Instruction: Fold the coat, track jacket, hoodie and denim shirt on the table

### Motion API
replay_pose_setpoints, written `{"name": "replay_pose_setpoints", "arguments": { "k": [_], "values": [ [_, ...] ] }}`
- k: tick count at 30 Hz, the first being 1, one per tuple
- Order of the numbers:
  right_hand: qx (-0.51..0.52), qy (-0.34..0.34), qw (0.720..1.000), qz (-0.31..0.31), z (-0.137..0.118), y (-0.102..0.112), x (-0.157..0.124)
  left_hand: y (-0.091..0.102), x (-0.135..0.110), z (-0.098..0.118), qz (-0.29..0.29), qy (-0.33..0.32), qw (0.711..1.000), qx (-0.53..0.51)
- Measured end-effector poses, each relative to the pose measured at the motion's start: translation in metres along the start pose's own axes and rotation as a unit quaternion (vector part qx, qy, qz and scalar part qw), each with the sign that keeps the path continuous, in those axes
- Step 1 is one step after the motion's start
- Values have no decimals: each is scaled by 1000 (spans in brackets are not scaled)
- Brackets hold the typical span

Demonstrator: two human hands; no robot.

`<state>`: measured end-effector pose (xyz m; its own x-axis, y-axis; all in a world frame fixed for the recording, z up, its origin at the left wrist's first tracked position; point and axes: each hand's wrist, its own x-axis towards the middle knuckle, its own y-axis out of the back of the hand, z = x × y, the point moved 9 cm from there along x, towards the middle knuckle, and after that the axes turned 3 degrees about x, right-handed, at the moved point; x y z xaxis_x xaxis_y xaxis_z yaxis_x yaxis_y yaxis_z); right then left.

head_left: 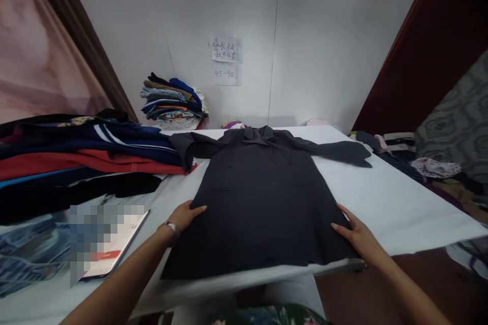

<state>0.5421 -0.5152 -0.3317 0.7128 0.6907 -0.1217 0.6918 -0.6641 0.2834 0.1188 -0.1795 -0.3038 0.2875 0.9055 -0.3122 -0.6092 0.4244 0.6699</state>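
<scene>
Dark grey, the coat [263,203] lies spread on the white tabletop [385,198]. My left hand [185,217] and right hand [356,233] touch opposite side edges, thumbs on top; whether they're closed on cloth, I can't tell.

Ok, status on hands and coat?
Left hand, right hand: at opposite side edges. Dark coat: spread flat, front up. Possible snag: one cuff overlapping clothes pile.

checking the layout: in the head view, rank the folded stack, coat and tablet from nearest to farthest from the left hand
1. Coat: touching the left hand.
2. Tablet: left of that hand.
3. Folded stack: at the back, by the wall.
</scene>
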Motion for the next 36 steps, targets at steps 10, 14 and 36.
{"name": "replay_pose_setpoints", "arguments": {
  "k": [10, 14, 36],
  "values": [
    [-334, 91, 937, 49, 15, 23, -2, 5, -8, -13, 41, -18, 961, 272],
    [-416, 220, 882, 36, -32, -1, 3, 14, -7, 21, 113, -97, 934, 324],
    [-450, 157, 871, -118, -92, -180, 243, -75, 81, 86, 64, -200, 898, 386]
  ]
}}
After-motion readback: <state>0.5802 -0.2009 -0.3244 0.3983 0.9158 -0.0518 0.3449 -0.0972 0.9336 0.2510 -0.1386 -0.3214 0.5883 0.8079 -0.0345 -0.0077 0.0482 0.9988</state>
